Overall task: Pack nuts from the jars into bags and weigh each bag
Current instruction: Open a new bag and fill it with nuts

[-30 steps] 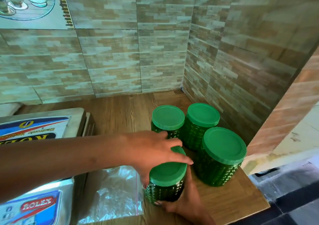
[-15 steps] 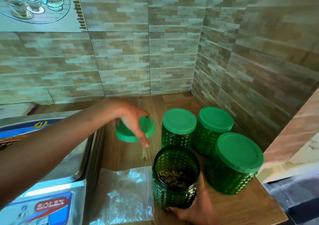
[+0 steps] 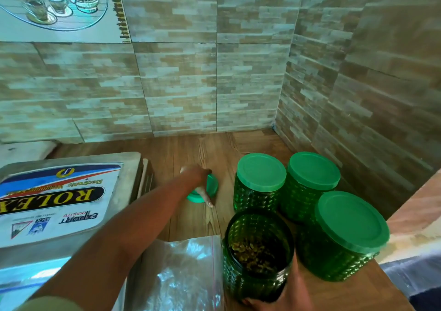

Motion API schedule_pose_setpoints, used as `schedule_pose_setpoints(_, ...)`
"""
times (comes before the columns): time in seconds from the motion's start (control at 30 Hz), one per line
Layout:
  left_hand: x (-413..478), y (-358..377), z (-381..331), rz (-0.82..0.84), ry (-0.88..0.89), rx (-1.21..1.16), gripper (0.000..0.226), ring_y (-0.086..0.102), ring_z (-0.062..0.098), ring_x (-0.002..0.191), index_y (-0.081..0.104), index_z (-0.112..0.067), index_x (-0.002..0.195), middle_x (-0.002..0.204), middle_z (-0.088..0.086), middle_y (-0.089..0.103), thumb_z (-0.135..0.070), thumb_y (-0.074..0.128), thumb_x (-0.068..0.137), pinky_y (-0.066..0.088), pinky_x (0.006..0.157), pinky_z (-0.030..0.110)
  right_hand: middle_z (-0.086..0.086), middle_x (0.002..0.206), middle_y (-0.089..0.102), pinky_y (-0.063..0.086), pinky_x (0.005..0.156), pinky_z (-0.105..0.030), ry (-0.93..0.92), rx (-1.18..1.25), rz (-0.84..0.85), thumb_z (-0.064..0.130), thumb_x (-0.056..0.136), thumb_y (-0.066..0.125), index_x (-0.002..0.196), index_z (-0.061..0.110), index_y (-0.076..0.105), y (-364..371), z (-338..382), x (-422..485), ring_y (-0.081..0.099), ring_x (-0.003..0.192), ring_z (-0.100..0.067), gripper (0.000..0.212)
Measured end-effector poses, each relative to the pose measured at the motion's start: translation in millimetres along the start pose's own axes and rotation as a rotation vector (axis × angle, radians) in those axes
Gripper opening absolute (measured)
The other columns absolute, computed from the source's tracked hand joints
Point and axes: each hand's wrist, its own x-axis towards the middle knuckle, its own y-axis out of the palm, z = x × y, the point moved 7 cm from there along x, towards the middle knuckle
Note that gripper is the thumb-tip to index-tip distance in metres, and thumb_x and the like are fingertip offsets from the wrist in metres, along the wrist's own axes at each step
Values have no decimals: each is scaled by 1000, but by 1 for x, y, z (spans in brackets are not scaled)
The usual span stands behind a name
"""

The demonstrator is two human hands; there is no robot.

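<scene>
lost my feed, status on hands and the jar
Left hand grips lid down at table. Right hand grips open jar, nuts inside. Bag flat, empty. Nothing in the way.

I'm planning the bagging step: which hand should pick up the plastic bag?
Probably left. The left hand holds only the lid, and the bag lies just below its forearm; the right hand grips the open jar.
</scene>
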Motion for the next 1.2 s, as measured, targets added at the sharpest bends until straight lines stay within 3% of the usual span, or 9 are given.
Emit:
schedule_pose_setpoints(0.07, -1, 2, -2, 21, 6, -13, 125, 35, 35, 132, 3, -23, 150, 149, 13, 28, -65, 75, 57, 37, 101, 49, 20, 140, 45, 28, 108, -58, -159, -159, 106, 71, 54, 75, 136, 53, 32, 14, 11, 0, 43, 128, -1, 94)
schedule_pose_setpoints(0.13, -5, 2, -5, -34, -2, -3, 126, 27, 38, 136, -3, -16, 149, 154, 15, 15, -62, 74, 62, 37, 101, 50, 17, 138, 45, 38, 107, -41, -9, -212, 136, 64, 48, 82, 138, 57, 10, 9, -6, 5, 42, 128, 0, 115)
schedule_pose_setpoints(0.27, -42, -3, -29, -117, 117, 3, 89, 29, 36, 135, 20, -5, 146, 152, 15, 20, -53, 60, 83, 38, 104, 47, 21, 122, 54, 38, 92, -4, 26, -202, 41, 64, 36, 83, 131, 55, 17, -5, -8, 3, 47, 116, 13, 116)
schedule_pose_setpoints(0.43, -137, 19, -60, 129, 512, -27, 59, 47, 27, 123, 29, -10, 145, 142, 13, 41, -37, 48, 95, 41, 98, 31, 16, 125, 45, 34, 90, 0, 29, -146, -98, 71, 31, 79, 128, 36, 25, -17, 0, -4, 44, 113, 19, 116)
schedule_pose_setpoints(0.53, -179, 37, -72, 30, 605, 73, 52, 51, 25, 116, 27, -26, 145, 135, 10, 47, -23, 46, 97, 37, 81, 25, 22, 123, 41, 32, 87, 4, 53, -186, -153, 69, 24, 80, 127, 39, 23, -29, 11, -10, 40, 111, 24, 122)
schedule_pose_setpoints(0.7, -197, 67, -94, -186, 582, 151, 37, 62, 27, 91, 54, -18, 125, 99, 7, 65, -9, 47, 90, 42, 68, 30, 15, 126, 44, 36, 93, -15, -11, -392, -112, 52, 30, 84, 133, 39, 22, -40, 39, -12, 41, 117, 11, 121)
schedule_pose_setpoints(0.83, -193, 82, -93, -70, 474, 207, 20, 54, 22, 68, 63, -4, 100, 65, 1, 40, -11, 46, 91, 38, 57, 30, 25, 116, 35, 30, 85, -8, -134, -609, -26, 47, 36, 89, 131, 43, 22, -38, 75, -10, 36, 109, 20, 117)
schedule_pose_setpoints(1.03, -210, 60, -62, -365, 359, 3, 36, 62, 22, 87, 60, -12, 101, 95, 6, 63, -38, 35, 96, 46, 75, 31, 21, 121, 31, 44, 90, -40, -192, -839, 39, 46, 32, 87, 138, 29, 27, -40, 104, -14, 46, 110, -15, 123)
schedule_pose_setpoints(1.2, -222, 44, -38, -467, 241, -156, 18, 55, 14, 85, 57, -19, 104, 96, -1, 57, -29, 47, 93, 40, 70, 23, -2, 127, 43, 46, 89, -51, -225, -1034, 65, 54, 36, 82, 139, 22, 32, -37, 133, -8, 51, 110, -29, 120)
